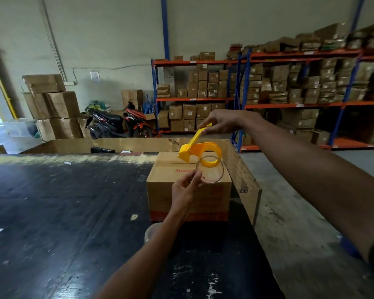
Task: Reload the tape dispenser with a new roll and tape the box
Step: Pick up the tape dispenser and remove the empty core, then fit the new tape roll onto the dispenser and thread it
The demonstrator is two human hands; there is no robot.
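One yellow plastic dispenser [200,151] hangs in the air above the box [189,186], its long flat handle pinched at the tip by the right hand [221,121], fingers closed round it. Its curved hoop is bare of tape. Just below it the left hand [185,190] holds one thin clear ring [209,169], thumb and fingers closed on the ring's near-left edge; the ring is see-through and round, and whether it is a spent core or a roll I cannot tell. It overlaps the lower rim of the dispenser's hoop from where I stand; whether they touch I cannot tell.

The single box is brown corrugated cardboard, flaps shut, sitting near the right edge of a black, scuffed table [63,212]. Red lettering runs upside down on its top, ending in "way"; the front has faint print and a red band at the bottom, too blurred to read. One roll [152,231] of clear tape lies on the table just in front of the box, partly hidden by the left forearm.

A large open carton [244,169] with low walls stands behind and right of the box. Beyond, one red and black scooter [119,121] is parked by the wall, a pile of cartons [52,104] to its left, and blue and orange racks [289,83] hold many labelled brown boxes
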